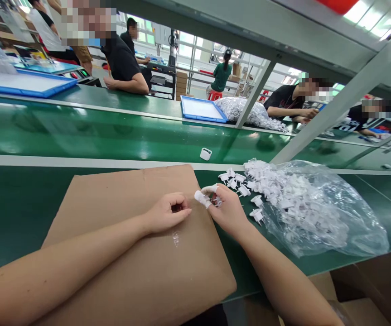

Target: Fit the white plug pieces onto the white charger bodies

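Observation:
My left hand (168, 212) rests on a brown cardboard sheet (120, 253), its fingers curled in; something small may be inside, but it is too hidden to tell. My right hand (227, 209) sits at the sheet's right edge, wearing white finger cots on thumb and forefinger, and pinches a small white plastic plug part (215, 200). Several loose white plug parts (239, 183) lie just beyond it, spilling from a clear plastic bag (314, 213) full of the same pieces. A small clear scrap (176, 237) lies on the cardboard below my left hand.
A single white part (205, 154) sits on the green conveyor belt (113, 136) beyond the cardboard. Blue trays (202, 110) and another bag of parts (249, 113) lie on the far side, where other people sit working. A slanted metal post (334, 108) rises at right.

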`<state>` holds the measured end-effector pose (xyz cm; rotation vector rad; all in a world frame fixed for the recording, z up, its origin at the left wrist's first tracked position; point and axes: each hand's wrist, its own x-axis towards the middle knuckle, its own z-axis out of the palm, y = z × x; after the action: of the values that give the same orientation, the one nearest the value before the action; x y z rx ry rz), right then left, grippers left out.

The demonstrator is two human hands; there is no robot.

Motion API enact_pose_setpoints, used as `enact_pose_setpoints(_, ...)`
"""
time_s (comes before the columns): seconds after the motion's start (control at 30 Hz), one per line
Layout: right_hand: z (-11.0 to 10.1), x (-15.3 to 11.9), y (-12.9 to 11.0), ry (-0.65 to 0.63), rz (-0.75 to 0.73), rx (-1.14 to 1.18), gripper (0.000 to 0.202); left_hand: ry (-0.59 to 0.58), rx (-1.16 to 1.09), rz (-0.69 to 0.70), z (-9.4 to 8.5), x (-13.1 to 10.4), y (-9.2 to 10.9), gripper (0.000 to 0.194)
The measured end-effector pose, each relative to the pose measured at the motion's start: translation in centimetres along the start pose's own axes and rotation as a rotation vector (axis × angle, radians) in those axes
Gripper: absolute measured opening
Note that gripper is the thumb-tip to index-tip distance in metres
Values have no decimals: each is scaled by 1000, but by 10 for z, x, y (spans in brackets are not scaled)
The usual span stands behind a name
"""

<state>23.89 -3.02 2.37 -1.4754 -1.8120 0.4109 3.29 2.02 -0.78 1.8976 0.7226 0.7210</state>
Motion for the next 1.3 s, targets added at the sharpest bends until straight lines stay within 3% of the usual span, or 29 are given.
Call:
enact_pose_setpoints(0.33,7,-5,4,-297,48,-181,12,-92,-4,-7,4,8,2,35)
enact_pose_setpoints(0.43,8,-6,6,-325,75,-166,16,12,52,-110,-5,23,4,39)
enact_pose_setpoints(0.53,8,-5,6,-349,107,-175,23,251,236,-134,-23,58,0,30)
enact_pose_setpoints(0.6,8,-4,5,-356,107,-205,25,346,372,-112,-36,89,-7,22)
enact_pose_setpoints(0.67,6,-2,3,-368,100,-218,28,352,506,-98,-45,122,-18,37)
enact_pose_setpoints(0.77,5,-2,0,-386,95,-213,32,262,654,-111,-52,163,-34,65)
enact_pose_setpoints(0.83,5,-2,-1,-387,97,-221,32,199,674,-135,-55,181,-43,65)
enact_pose_setpoints(0.9,6,-2,2,-380,97,-216,30,172,660,-155,-57,191,-47,52)
enact_pose_setpoints(1.0,7,-1,9,-350,68,-108,27,196,638,-151,-58,182,-42,34)
enact_pose_setpoints(1.07,4,3,15,-242,71,1,20,227,580,-107,-54,158,-32,33)
enact_pose_setpoints(1.2,-9,11,18,148,111,139,16,180,395,-64,-32,77,-6,32)
enact_pose_setpoints(1.3,-14,13,12,216,95,189,17,82,307,-43,-13,20,7,25)
